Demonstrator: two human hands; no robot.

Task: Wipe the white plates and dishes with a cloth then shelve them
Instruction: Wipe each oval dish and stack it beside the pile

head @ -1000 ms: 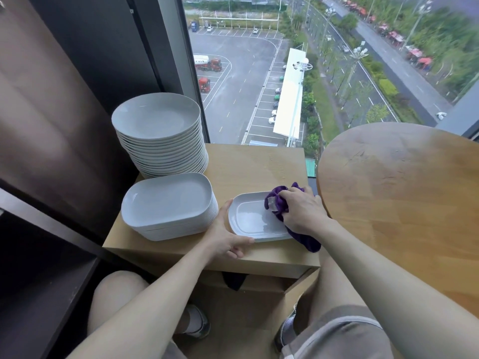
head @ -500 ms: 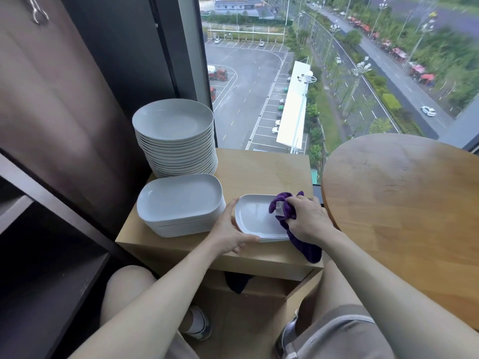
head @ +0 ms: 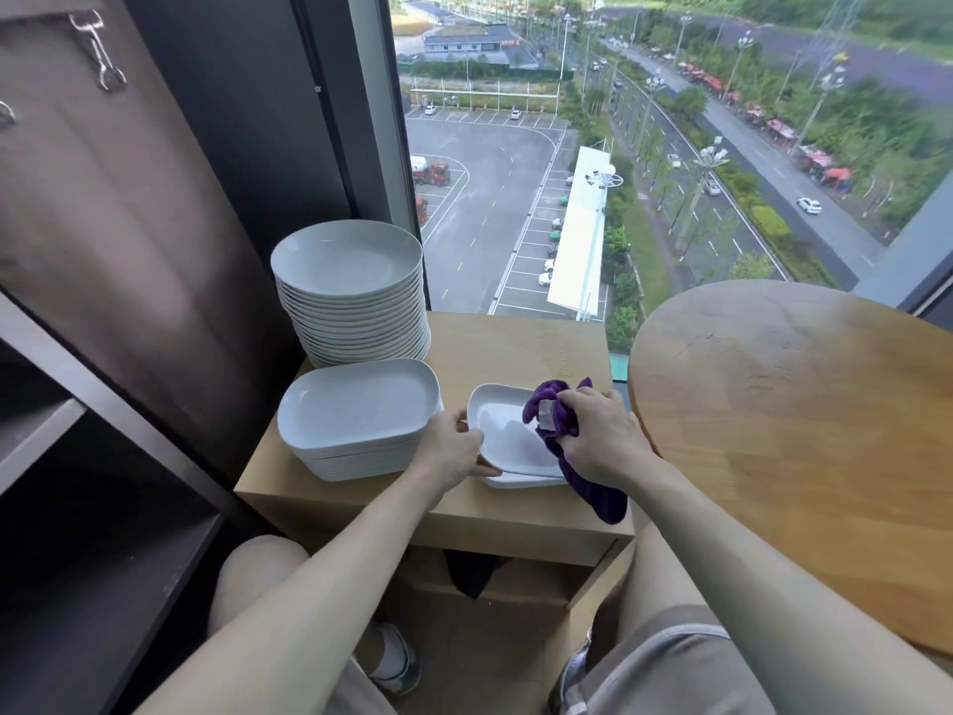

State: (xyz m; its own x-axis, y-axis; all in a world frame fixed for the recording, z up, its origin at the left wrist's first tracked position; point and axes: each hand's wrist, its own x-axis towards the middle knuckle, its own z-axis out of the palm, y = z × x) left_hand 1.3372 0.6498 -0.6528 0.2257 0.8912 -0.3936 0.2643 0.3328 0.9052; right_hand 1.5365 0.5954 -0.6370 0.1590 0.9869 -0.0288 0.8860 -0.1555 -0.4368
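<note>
The left hand point(head: 454, 451) has its fingers point(head: 482, 469) curled narrowly round the near-left rim of a small white rectangular dish point(head: 503, 436), thumb on top of the rim and the other fingers tucked at its edge, so it grips the dish. The right hand point(head: 603, 436) is closed in a tight fist round a bunched purple cloth point(head: 549, 412), its fingers point(head: 575, 405) folded over the wad, which is pressed into the right side of the dish's hollow; a loose tail of the cloth hangs past the near edge of the wooden tabletop point(head: 515, 348). The dish lies on the tabletop between the two hands, touching both the left fingers and the cloth. A second white edge shows under its near rim; whether that is another dish cannot be told. Just to the left, near the left hand, stands a stack of rectangular dishes point(head: 361, 415), and behind it, by the window, a taller stack of round plates point(head: 350, 291). A dark shelf point(head: 103, 549) stands at the far left, and a round wooden table point(head: 799, 430) to the right.
</note>
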